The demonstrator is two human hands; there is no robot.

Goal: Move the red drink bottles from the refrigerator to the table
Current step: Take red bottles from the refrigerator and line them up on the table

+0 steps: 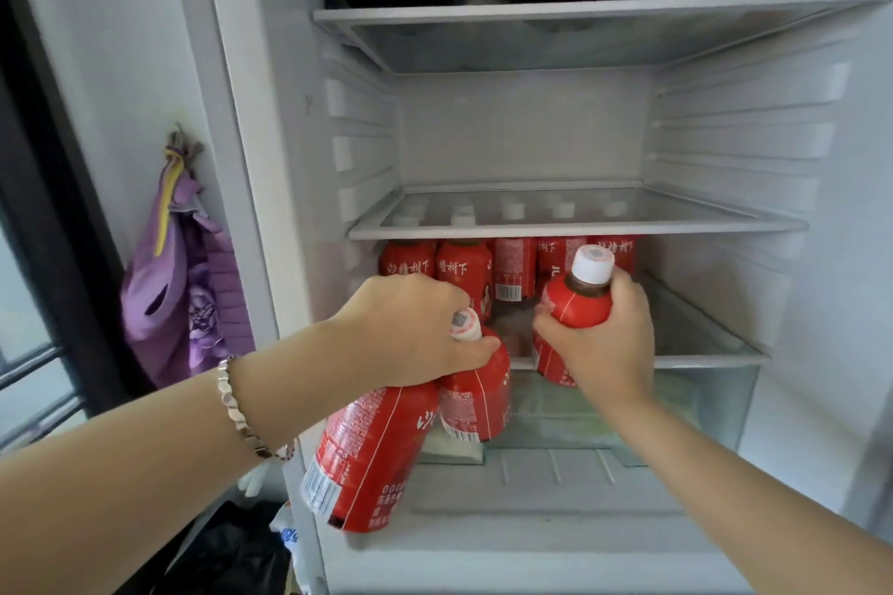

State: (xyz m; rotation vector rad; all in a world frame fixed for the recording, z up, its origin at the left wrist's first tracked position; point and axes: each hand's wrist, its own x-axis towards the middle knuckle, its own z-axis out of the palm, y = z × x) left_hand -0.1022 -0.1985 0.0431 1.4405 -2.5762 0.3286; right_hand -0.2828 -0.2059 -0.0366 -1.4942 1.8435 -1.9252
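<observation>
Left hand (pixel 410 329) clamps two red bottles (pixel 367 454) by their tops (both tilted) at the refrigerator's front; right hand (pixel 604 343) grips a third bottle (pixel 577 300) upright, just off the shelf (pixel 715 348) — other bottles (pixel 464 268) stand behind.

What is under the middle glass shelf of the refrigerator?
Under the glass shelf stand red drink bottles with white caps, in rows. The front ones cover the rear ones; their number is hidden.

Glossy red-wrapped plastic bottles (pixel 372 454), clear glass shelf (pixel 580 227), shiny metal bracelet (pixel 237 406), purple cloth bag (pixel 183 285).

Left hand (pixel 410 329) and right hand (pixel 604 343) grip red bottles (pixel 372 449).
</observation>
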